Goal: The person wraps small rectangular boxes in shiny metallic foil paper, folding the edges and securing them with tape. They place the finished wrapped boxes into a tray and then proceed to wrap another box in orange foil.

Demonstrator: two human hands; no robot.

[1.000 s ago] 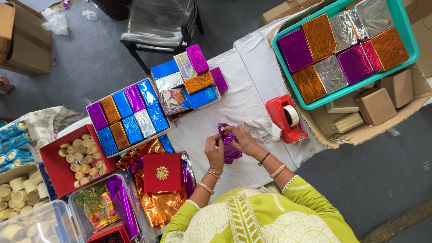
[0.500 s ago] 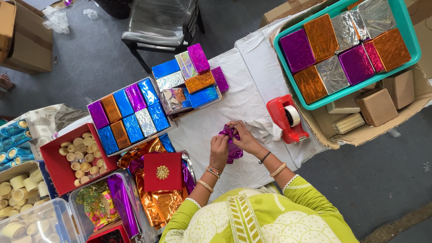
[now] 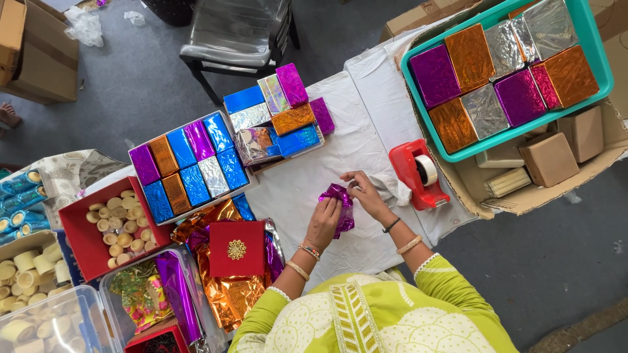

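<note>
— White cloth (image 3: 307,189) covers your table, and right at its middle you have the purple foil packet (image 3: 339,208), just in front of your chest. What are your hands doing with it?

— Your left hand (image 3: 325,223) wraps the lower side, fingers closed around the foil. Your right hand (image 3: 366,195) pinches the upper edge, fingertips together on a fold. Both are clamped on the packet, which sits just at the cloth (whether it rests on it or is lifted a little, I cannot tell).

— How would you expect it to handle?

— Light, I judge, and the foil is thin, crinkly and slippery; it holds a crease but will likely tear if you tug it. Whatever is inside is hidden. Take hold at the folded corners with your fingertips, and let your palm steady the body.

— And around it?

— Just beside your right hand stands the red tape dispenser (image 3: 417,173), near the table's edge. Beyond your hands, a tray of wrapped boxes (image 3: 193,167) in blue, purple, orange and silver, with a second cluster (image 3: 278,117) behind it. By your left elbow lies a red box with a gold ornament (image 3: 237,248) on loose orange and purple foil sheets (image 3: 226,297). Further left, a red box of small round pieces (image 3: 111,225). Far right, a teal crate (image 3: 605,78) holds more foil-wrapped boxes, above plain cardboard boxes (image 3: 546,157). A chair (image 3: 232,42) stands past the table.
</note>
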